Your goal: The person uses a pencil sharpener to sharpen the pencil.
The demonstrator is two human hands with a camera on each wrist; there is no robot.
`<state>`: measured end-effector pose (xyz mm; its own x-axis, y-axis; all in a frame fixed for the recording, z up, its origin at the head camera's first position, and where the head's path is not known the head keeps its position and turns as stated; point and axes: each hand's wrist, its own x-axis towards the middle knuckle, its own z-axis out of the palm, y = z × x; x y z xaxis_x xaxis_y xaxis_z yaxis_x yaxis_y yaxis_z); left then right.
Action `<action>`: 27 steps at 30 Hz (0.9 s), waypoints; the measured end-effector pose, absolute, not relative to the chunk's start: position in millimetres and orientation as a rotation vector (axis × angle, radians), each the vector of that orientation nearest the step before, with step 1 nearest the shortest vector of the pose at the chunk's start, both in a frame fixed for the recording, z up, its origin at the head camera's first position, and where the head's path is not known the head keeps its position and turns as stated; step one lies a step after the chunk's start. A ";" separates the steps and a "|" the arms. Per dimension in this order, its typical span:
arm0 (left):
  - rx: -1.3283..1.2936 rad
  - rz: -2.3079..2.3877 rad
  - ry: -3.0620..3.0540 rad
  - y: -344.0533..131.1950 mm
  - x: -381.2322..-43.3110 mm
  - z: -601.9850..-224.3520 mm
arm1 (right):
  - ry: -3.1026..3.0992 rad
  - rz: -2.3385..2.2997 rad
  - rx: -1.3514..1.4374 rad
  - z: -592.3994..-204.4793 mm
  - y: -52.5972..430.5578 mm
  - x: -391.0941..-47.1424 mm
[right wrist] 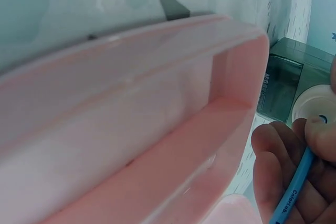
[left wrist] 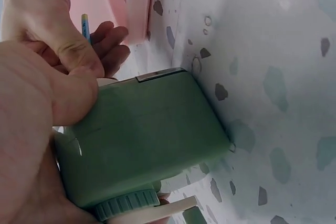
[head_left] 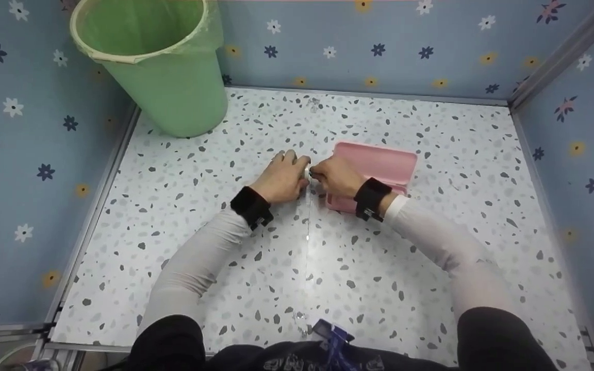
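Observation:
A green pencil sharpener stands on the table, its crank on the side away from the right hand. My left hand grips its body, thumb over one edge. Opposite, at the cream round face of the sharpener, my right hand pinches a blue pencil. The pencil's front end is at the hole in that face, partly covered by the thumb and fingers. Under and behind my right hand lies an open pink pencil case; its tray looks bare inside in the right wrist view.
A large green bin with a liner over its rim stands at the back left. Flower-patterned panels wall the speckled table at the back and both sides. A blue lanyard hangs at the near edge.

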<state>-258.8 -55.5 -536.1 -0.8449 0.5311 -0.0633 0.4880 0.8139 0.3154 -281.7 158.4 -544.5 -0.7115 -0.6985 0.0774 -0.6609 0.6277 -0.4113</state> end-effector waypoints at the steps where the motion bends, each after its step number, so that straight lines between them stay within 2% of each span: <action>1: 0.810 0.445 2.846 -55.0 -258.8 -536.5 | 2.755 -0.669 -1.176 -550.1 159.5 -284.2; 18: 0.802 0.405 2.845 -53.8 -260.2 -534.3 | 2.742 -0.597 -0.971 -537.6 160.6 -280.4; 27: 0.815 0.364 2.854 -52.1 -260.9 -536.8 | 2.751 -0.521 -1.057 -537.4 158.9 -283.7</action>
<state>-260.9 -52.1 -536.8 -0.8410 0.5354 -0.0778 0.4987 0.8229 0.2722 -283.7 158.9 -537.4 -0.7410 -0.6714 -0.0140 -0.6198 0.6918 -0.3704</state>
